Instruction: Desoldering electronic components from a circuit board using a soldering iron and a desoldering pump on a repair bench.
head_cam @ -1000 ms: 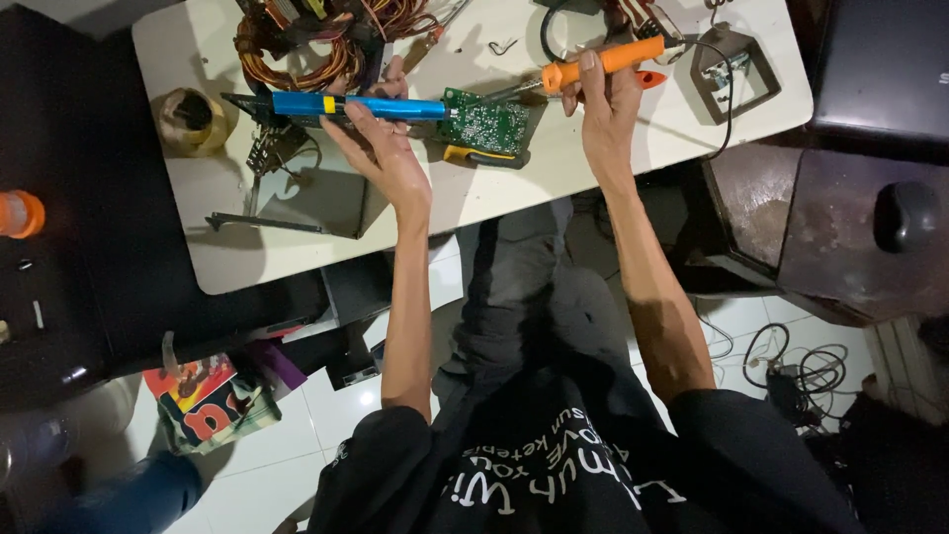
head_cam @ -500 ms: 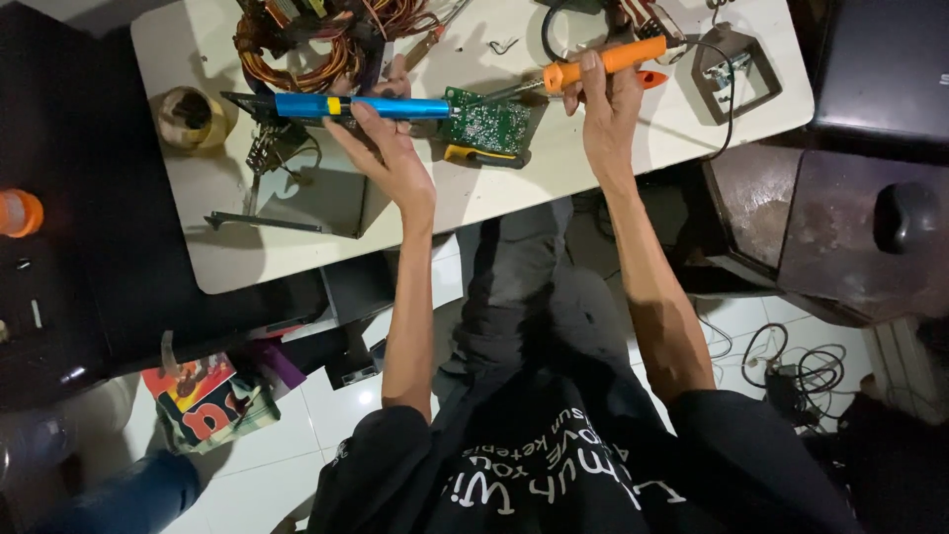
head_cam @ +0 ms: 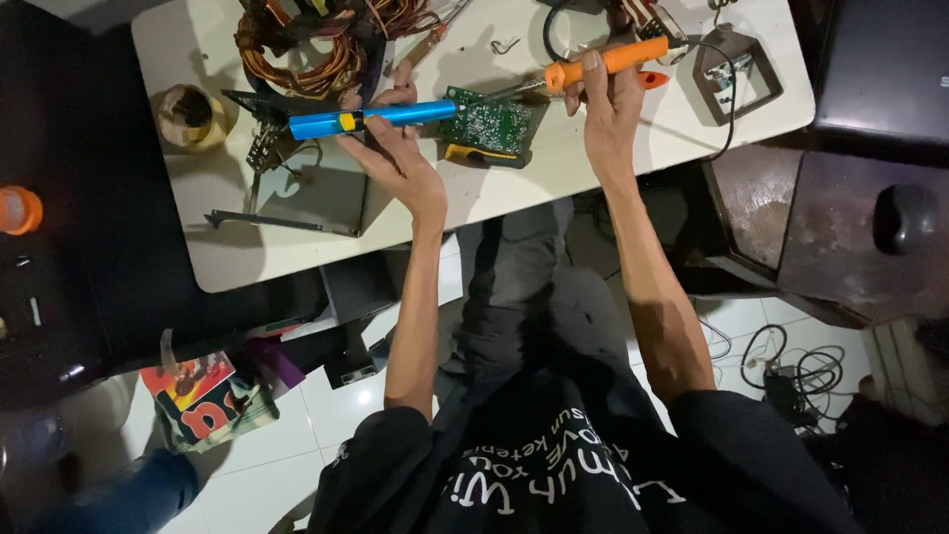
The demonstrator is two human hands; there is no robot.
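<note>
Board: green circuit board lay flat on the counter, between both sets of fingers.
Left hand: fingers clenched around the blue desoldering pump, its tip at the board's left edge.
Right hand: fingers grasped the orange soldering iron, its tip on the board's top edge.
Progress: judged mid-job; both tools were on the board.
Beyond the fingers: copper wire coils.

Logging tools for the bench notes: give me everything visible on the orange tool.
The orange tool is a pen-shaped iron with a smooth orange handle that looks plastic and a thin grey metal shaft. It lies nearly level above the white table, tip pointing left onto the upper right edge of the green board. The right hand grips the handle from below, a fingertip on top. A dark cord seems to trail from its right end.
</note>
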